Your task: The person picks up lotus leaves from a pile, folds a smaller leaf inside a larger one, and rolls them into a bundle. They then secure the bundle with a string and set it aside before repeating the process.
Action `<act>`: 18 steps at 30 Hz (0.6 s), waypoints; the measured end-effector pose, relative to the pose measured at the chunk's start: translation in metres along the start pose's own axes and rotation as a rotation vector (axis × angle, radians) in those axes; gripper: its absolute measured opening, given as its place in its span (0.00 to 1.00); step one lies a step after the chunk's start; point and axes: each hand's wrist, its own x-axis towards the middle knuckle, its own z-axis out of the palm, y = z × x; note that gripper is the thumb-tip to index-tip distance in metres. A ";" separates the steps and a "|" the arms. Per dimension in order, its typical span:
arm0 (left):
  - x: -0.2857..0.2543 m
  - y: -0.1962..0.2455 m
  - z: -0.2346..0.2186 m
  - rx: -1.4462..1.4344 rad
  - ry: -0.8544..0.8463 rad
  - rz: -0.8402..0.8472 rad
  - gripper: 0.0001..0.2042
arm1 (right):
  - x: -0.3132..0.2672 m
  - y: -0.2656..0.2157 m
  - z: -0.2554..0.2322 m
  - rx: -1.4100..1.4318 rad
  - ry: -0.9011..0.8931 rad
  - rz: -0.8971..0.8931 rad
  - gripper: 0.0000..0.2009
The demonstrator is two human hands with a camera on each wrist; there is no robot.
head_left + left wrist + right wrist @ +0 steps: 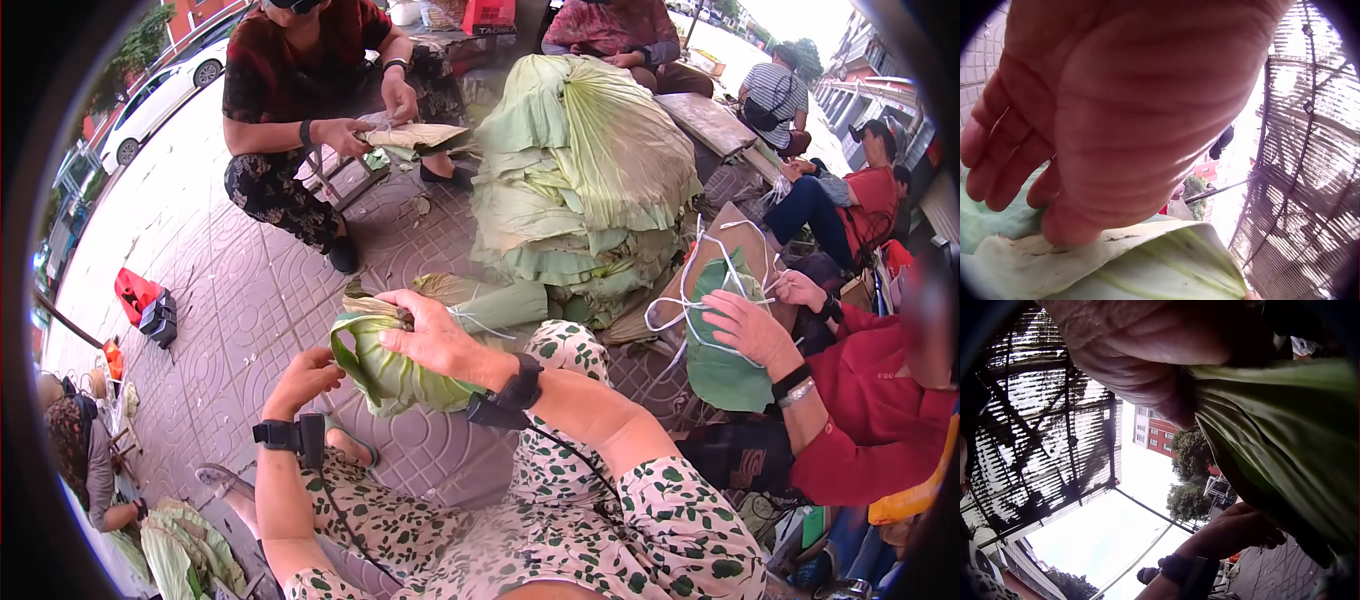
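In front of my lap, a folded lotus leaf (pixel 420 376) with pale radiating veins hangs from my right hand (pixel 436 343). The right thumb and fingers hold it near its brown stem end. In the right wrist view, the leaf (pixel 1285 428) creases where it meets the right hand (pixel 1147 353). My left hand (pixel 302 380) is at the leaf's left edge, its fingers loosely bent. In the left wrist view, the left hand (pixel 1141 119) has its thumb against the leaf's pale rim (pixel 1116 247), with the fingers relaxed.
A tall pile of lotus leaves (pixel 590 160) stands ahead, with a tied bundle (pixel 500 308) before it. At right, a person in red handles a leaf (pixel 725 370) with white string. Another person (pixel 300 85) sits at front left. A red bag (pixel 135 292) lies on the paving.
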 end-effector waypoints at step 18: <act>0.002 -0.006 -0.001 -0.040 0.010 0.029 0.18 | 0.006 0.015 -0.003 0.080 0.043 -0.072 0.23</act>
